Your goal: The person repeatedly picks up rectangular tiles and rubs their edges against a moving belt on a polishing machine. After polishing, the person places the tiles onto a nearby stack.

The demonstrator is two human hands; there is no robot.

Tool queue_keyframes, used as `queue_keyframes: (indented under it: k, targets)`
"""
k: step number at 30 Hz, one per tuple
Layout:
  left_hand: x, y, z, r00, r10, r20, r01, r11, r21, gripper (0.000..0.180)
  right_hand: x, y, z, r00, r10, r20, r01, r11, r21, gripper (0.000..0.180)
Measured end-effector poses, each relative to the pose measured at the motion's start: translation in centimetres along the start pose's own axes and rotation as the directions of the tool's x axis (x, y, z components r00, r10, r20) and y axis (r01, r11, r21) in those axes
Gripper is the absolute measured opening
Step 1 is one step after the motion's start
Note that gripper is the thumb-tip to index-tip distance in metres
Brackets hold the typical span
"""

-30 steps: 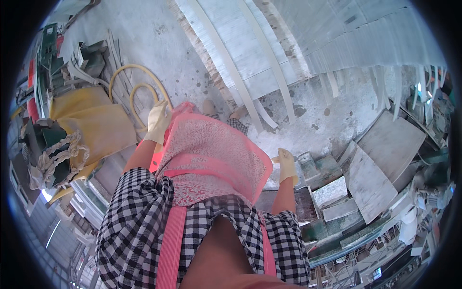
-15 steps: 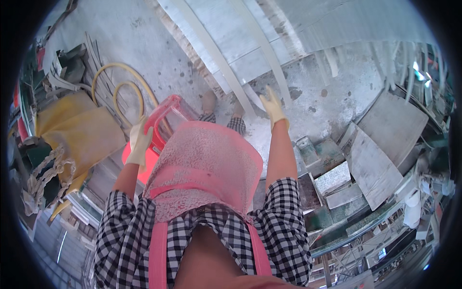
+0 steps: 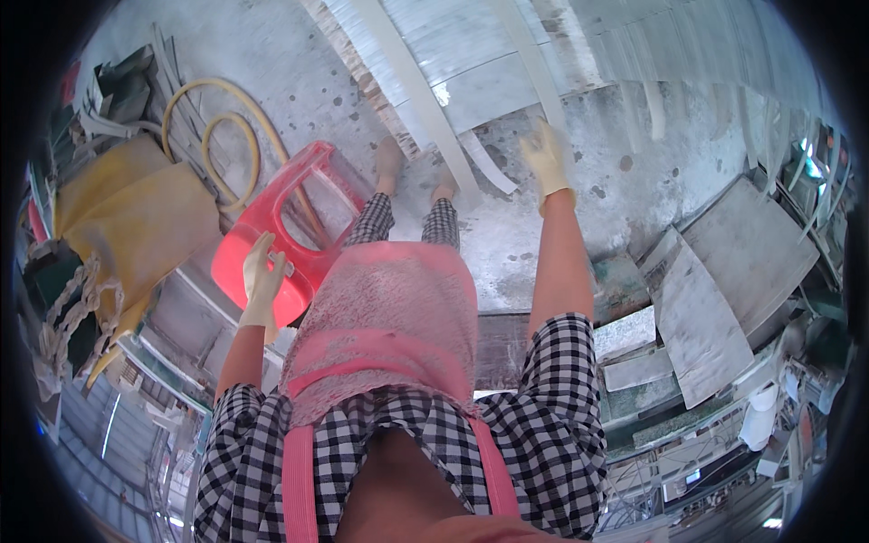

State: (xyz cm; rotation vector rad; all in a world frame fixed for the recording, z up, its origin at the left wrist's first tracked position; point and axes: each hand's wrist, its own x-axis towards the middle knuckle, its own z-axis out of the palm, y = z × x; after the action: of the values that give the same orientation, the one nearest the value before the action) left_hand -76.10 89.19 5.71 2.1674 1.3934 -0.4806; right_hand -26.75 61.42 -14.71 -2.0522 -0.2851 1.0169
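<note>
Both my hands wear pale cream gloves. My left hand (image 3: 262,282) is in front of a red plastic chair (image 3: 303,185), its fingers pointing away from me and the thumb apart; no held thing shows in it. Whether the glove touches the chair I cannot tell. Out to the right, my right hand (image 3: 545,161) reaches forward with its fingers stretched, slightly blurred and holding nothing. It is nearest to the pale hanging strips (image 3: 534,68) and a short white strip end (image 3: 489,163). Dusty pink apron (image 3: 389,317) covers my front.
A yellow hose (image 3: 208,90) coils on the floor at the left, beside a yellow sheet (image 3: 136,204). Pale flat panels (image 3: 480,90) lie ahead. Grey boards (image 3: 701,317) lean over several slabs (image 3: 638,366) at the right.
My left hand has come nearer to me, away from the chair's frame, and more of the chair shows. My right arm has swung outward to the right.
</note>
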Motion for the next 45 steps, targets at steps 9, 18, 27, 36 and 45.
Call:
queue_keyframes:
  k: [9,18,27,36,45]
  targets:
    - [-0.9,-1.0,1.8,0.989,-0.131,0.062,0.139,0.978,-0.156,0.047,-6.3,-2.4,6.0,0.982,-0.044,0.185,0.116,0.909,-0.400,0.104]
    - [-1.3,1.9,0.3,0.998,0.001,-0.060,0.002,0.999,0.048,0.046,-9.1,-8.9,10.5,0.999,0.023,0.029,0.003,0.727,-0.687,0.084]
    - [-1.3,2.5,0.3,0.996,-0.053,-0.067,0.054,0.998,0.017,0.046,-8.1,-9.2,9.1,0.995,0.040,0.088,0.027,0.758,-0.652,0.077]
    - [0.8,2.4,0.0,0.979,0.084,-0.185,-0.102,0.990,-0.092,0.045,-14.5,-1.9,4.9,0.985,0.019,0.174,0.033,0.956,-0.291,0.054]
    - [15.0,3.7,3.0,0.984,0.135,0.114,-0.074,0.899,-0.432,0.034,-30.6,-0.6,-1.8,0.902,0.432,0.004,-0.428,0.891,0.152,0.058]
